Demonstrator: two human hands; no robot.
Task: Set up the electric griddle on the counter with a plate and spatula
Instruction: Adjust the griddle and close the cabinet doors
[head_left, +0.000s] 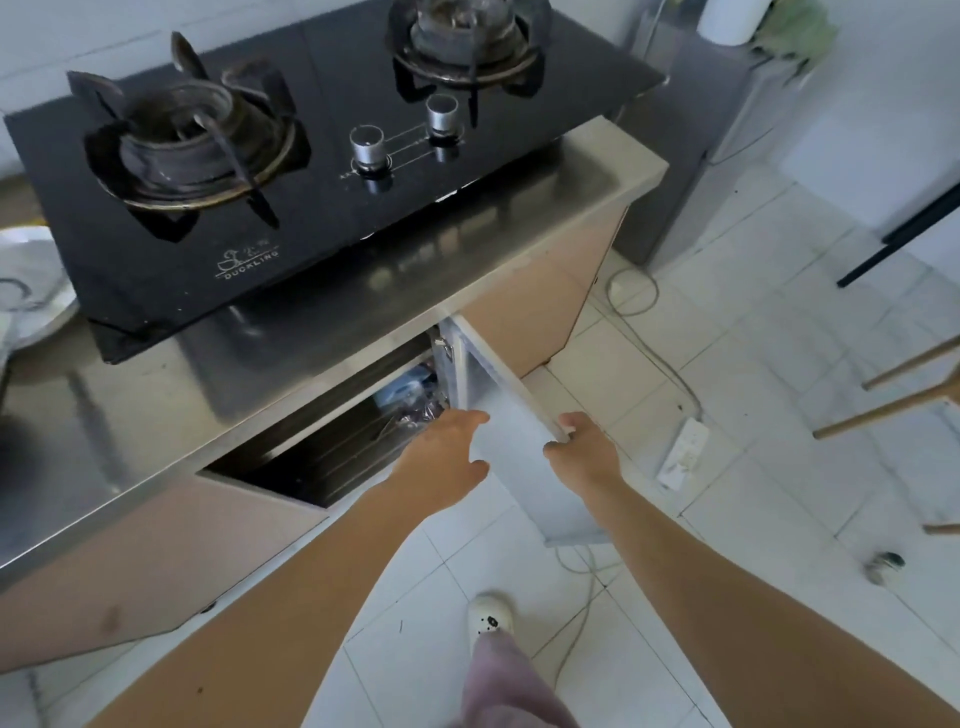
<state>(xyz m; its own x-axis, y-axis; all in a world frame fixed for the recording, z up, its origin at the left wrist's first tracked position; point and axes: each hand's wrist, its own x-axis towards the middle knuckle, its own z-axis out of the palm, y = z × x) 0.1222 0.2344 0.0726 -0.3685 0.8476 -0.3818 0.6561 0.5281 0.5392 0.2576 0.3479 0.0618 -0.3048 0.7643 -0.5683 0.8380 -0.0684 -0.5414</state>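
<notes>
We're early on: no griddle or spatula in view. Our right hand grips the white cabinet door edge, swung open under the steel counter; left hand, fingers loosely spread & empty, reaches inside. White plate sits at counter's left.

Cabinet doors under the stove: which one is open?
The white-faced door below the stove knobs, swung out over the floor, right hand gripping its edge. The beige doors either side, right and left, sit shut.
</notes>
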